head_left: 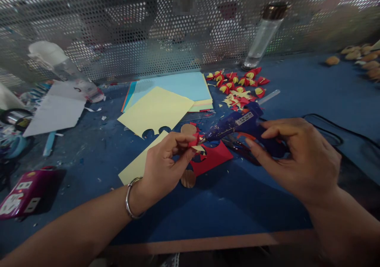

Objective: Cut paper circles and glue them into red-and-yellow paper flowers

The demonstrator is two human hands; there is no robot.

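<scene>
Between thumb and fingers, my left hand (166,160) pinches a small red and pale yellow paper piece (198,147). A blue hot glue gun (228,125) with a clear glue stick at its rear points left, its nozzle at that paper piece. My right hand (299,156) is around the glue gun's handle, with the thumb near the orange trigger. Beneath lie a red paper sheet (213,158) with cut-outs and a pair of scissors (242,149), partly hidden by the gun. Two round wooden discs (188,178) sit beside my left fingers.
Behind are finished red and yellow paper pieces (237,81), a stack of coloured paper (178,83) and a yellow sheet (157,110) with cut-outs. A clear bottle (263,39) stands against the perforated metal screen (148,33). A magenta box (26,192) lies left; a black cable (341,126) runs right.
</scene>
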